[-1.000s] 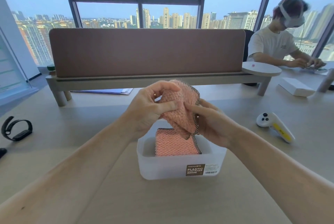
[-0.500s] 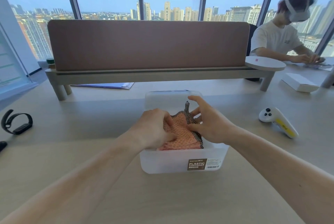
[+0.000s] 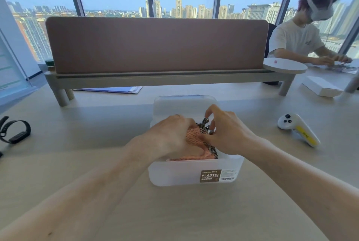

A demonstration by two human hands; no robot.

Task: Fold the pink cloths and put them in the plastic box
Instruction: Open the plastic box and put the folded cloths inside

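Your counter (image 3: 97, 143) is pale wood, and the plastic box (image 3: 174, 172) stands on it right in front of you. The box is frosted white and see-through, with a brown label (image 3: 210, 176) on its near wall reading "PLASTIC CONTAINER". Both your hands are down in its open top. Your left hand (image 3: 171, 135) lies knuckles up with its fingers curled over the pink cloth (image 3: 194, 137), gripping it. Your right hand (image 3: 227, 133) pinches the cloth's edge between thumb and bent fingers, the forefinger arched above. The cloth sits inside the box, bunched rather than flat. It is salmon pink with a bumpy waffle weave, edged in black-and-white checked trim (image 3: 204, 127).
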